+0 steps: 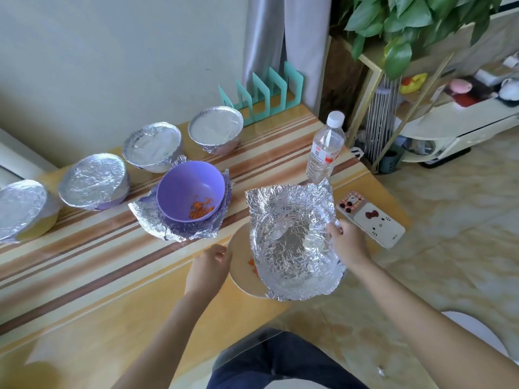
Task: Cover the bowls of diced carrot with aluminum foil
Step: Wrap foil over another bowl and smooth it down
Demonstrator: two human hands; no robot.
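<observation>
four foil-covered bowls [92, 181] line the table's far left, a purple bowl [191, 189] of carrot sits open on loose foil, then the left hand [209, 266] grips the cream bowl [238, 273] while the right hand [346, 242] pinches a crumpled foil sheet [292, 242] over it, next needing centring and pressing down around the rim.

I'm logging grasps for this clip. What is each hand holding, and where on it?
The right hand pinches the foil sheet at its right edge. The left hand grips the left rim of the cream bowl beneath it.
</observation>
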